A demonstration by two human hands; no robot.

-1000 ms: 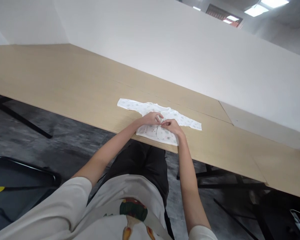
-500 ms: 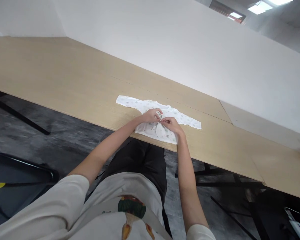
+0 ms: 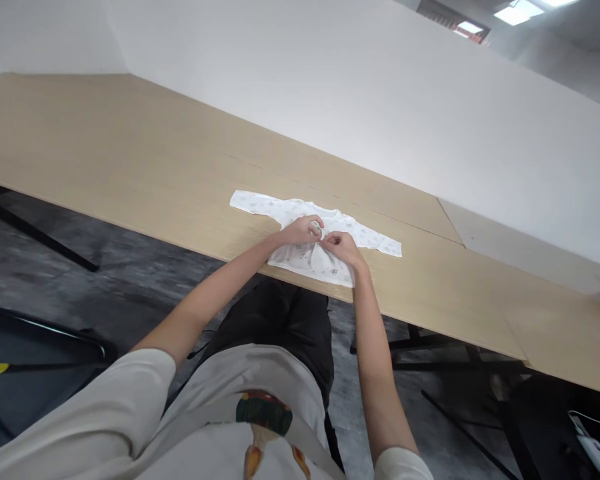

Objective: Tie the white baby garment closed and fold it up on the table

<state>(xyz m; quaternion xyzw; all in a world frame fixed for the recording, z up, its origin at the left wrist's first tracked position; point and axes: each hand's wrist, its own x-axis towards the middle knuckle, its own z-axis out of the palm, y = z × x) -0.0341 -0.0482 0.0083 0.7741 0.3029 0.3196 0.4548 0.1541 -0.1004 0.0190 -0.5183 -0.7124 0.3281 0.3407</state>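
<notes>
A small white baby shirt (image 3: 373, 239) with a faint print lies flat near the front edge of a long light-wood table (image 3: 130, 160), its sleeves spread left and right. My left hand (image 3: 303, 230) and my right hand (image 3: 341, 245) meet at the middle of the shirt's front, fingertips pinching the cloth where the two front panels overlap. What exactly sits between the fingers is too small to make out.
A white partition wall (image 3: 380, 100) runs along the table's far side. A black chair (image 3: 40, 353) stands at the lower left on the dark floor. Black table legs (image 3: 455, 367) show under the right part. A white object (image 3: 593, 447) lies at the bottom right corner.
My hands have stayed at the shirt's front, the fingertips drawing slightly closer together. The view has shifted a little; the shirt itself has not moved.
</notes>
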